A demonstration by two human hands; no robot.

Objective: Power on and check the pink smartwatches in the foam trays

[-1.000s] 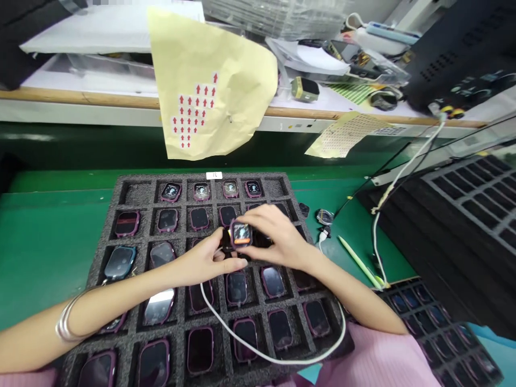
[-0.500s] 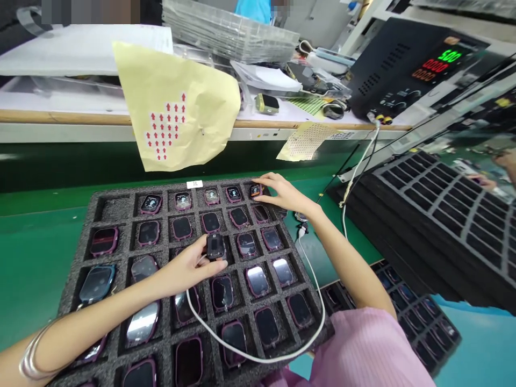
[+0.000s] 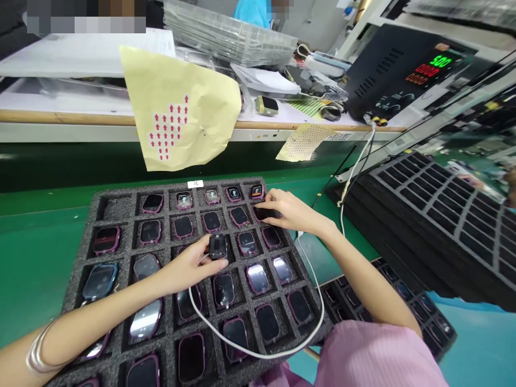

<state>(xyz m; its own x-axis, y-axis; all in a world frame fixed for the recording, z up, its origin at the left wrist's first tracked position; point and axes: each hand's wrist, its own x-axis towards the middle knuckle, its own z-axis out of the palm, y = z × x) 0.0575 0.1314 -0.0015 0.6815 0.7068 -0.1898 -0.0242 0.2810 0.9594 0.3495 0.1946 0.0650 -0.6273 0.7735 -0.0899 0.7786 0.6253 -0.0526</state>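
Observation:
A black foam tray [image 3: 121, 207] with many pockets holds several purple-rimmed smartwatch bodies. My left hand [image 3: 187, 264] is closed on a small black charging dock [image 3: 218, 246] over the tray's middle; a white cable [image 3: 258, 352] runs from it across the tray. My right hand [image 3: 288, 212] reaches over the tray's far right part, its fingers curled down on a dark watch [image 3: 262, 213] in the second row. Just beyond it a lit watch [image 3: 257, 190] sits in the top-row right pocket.
A yellow sheet with red arrow stickers [image 3: 177, 110] hangs from the shelf edge behind the tray. A black power supply [image 3: 399, 70] with lit digits stands at the back right. Stacked empty black trays [image 3: 439, 215] lie to the right, another filled tray [image 3: 363, 306] below them.
My right hand set the lit watch into the top-right pocket, then drew back to the second row. My left hand stayed on the dock. The head view shifted slightly.

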